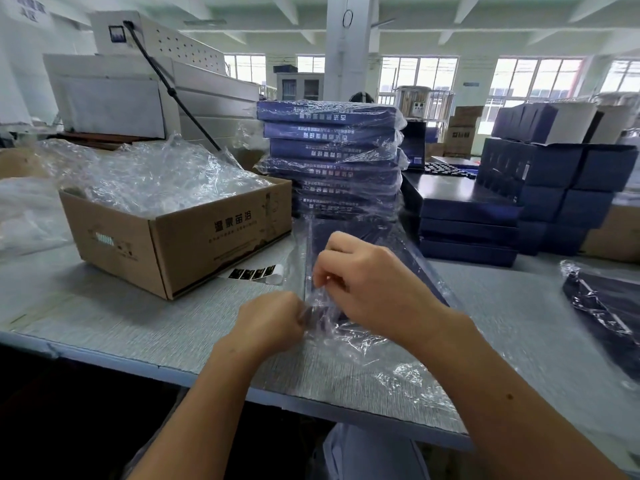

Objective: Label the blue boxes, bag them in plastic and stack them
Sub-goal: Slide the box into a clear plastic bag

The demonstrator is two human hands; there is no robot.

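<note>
On a grey textured table (138,323), a flat dark-blue box (360,226) is seen inside a clear plastic bag (381,368) at centre frame.

A tall stack of plastic-wrapped blue boxes (332,157) stands just behind it at upper centre, and a brown cardboard carton (194,244) filled with crumpled clear bags is set at left. The bag's loose near end is pinched by the right hand (374,285) and by the left hand (273,323) just beside it. A strip of black labels (256,273) lies against the carton.
</note>
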